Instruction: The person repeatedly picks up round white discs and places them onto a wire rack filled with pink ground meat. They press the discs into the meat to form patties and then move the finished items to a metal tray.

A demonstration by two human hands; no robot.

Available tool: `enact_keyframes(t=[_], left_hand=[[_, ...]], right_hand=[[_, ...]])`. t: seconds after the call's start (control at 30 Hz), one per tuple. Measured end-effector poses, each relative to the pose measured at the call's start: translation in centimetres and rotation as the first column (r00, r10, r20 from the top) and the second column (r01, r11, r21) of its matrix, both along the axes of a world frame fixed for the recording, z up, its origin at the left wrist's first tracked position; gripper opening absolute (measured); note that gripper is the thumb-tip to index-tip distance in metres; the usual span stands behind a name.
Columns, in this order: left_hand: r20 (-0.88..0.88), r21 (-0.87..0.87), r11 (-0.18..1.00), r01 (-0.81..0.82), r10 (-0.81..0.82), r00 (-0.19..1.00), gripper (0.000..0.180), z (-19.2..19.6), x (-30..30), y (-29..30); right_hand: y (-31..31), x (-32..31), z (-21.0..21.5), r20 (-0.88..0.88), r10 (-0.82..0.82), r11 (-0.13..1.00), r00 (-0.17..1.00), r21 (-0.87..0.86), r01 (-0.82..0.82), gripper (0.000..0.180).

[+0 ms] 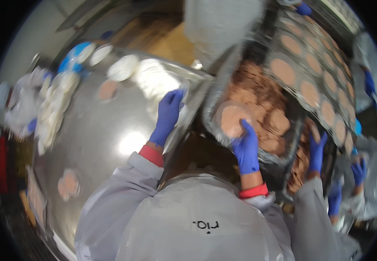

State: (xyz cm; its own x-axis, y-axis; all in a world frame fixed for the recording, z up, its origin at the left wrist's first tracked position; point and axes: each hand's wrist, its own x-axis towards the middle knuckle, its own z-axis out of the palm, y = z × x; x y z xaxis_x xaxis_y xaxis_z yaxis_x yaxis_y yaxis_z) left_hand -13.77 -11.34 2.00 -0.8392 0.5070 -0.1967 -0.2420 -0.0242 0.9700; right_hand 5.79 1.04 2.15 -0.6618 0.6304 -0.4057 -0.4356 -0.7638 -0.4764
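Observation:
My right hand (245, 145), in a blue glove, grips a round pink meat patty (235, 121) lying on a clear film disc. It is over the near left part of a lined tub (210, 111) of ground meat (260, 98). My left hand (167, 115), also blue-gloved, is closed at the fingertips over the right edge of a steel table (97, 150). A thin translucent sheet (184, 88) shows at those fingertips, beside a spread pile of white sheets (151, 80).
A conveyor (299, 74) carries rows of patties at the right. A co-worker's gloved hand (316, 150) reaches by a second meat container (298, 169). More workers stand farther right. Loose patties (108, 90) and a long sheet stack (58, 108) lie on the table.

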Motion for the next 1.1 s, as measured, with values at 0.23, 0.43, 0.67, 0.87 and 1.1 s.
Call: enact_keyframes(t=[0.23, 0.43, 0.67, 0.87, 1.1], left_hand=[[0.011, 0.767, 0.468, 0.44, -0.695, 0.719, 0.038, -1.3, 7.3, 22.2], [-0.698, -0.019, 0.801, 0.599, -0.439, 0.566, 0.063, 2.7, 11.1, 21.3], [0.398, 0.81, 0.528, 0.254, -0.814, 0.424, 0.073, 7.4, 12.0, 16.6], [0.181, 0.812, 0.433, 0.39, -0.824, 0.537, 0.043, 13.9, 11.4, 14.4], [0.395, 0.746, 0.588, 0.313, -0.768, 0.503, 0.047, 4.1, 9.7, 17.1]], right_hand=[[13.9, 4.4, 5.7, -0.219, -0.447, 0.884, 0.867, 0.039, 0.466, 0.049], [16.9, 7.3, 3.9, -0.187, -0.482, 0.854, 0.856, 0.118, 0.506, 0.038], [9.5, 5.9, 13.0, -0.167, -0.499, 0.654, 0.85, 0.571, 0.496, 0.039], [7.8, 3.0, 15.8, -0.242, -0.502, 0.429, 0.83, 0.764, 0.482, 0.046], [14.8, 6.0, 8.4, -0.027, -0.76, 0.058, 0.65, 0.992, 0.11, 0.056]])
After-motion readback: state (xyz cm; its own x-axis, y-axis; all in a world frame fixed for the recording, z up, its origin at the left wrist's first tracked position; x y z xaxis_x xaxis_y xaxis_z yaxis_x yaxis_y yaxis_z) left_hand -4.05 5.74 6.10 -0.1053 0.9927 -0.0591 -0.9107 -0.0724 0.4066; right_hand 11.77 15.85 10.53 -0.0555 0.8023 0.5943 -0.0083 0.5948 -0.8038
